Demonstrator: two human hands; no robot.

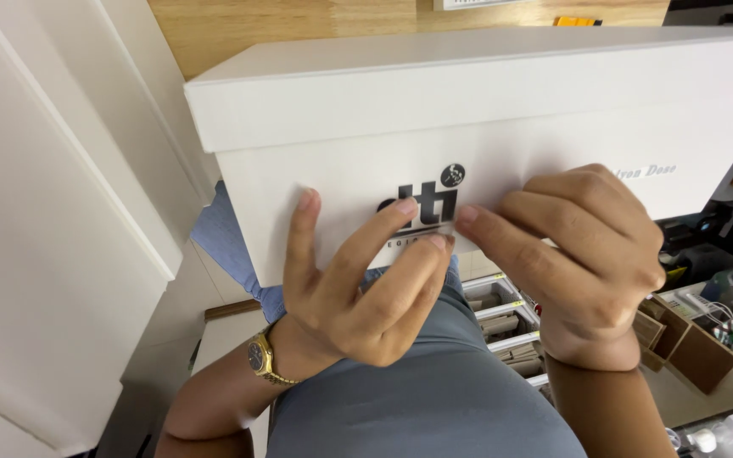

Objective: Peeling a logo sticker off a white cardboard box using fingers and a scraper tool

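Both hands meet at the centre of the frame on the front wall of a white box (485,127). The left hand (358,288), wearing a gold wristwatch (260,358), pinches a black sticker (422,208) between thumb and forefinger, other fingers spread. The right hand (587,254) presses its curled fingertips against the sticker's right edge. Brown cardboard trays (689,348) lie at lower right.
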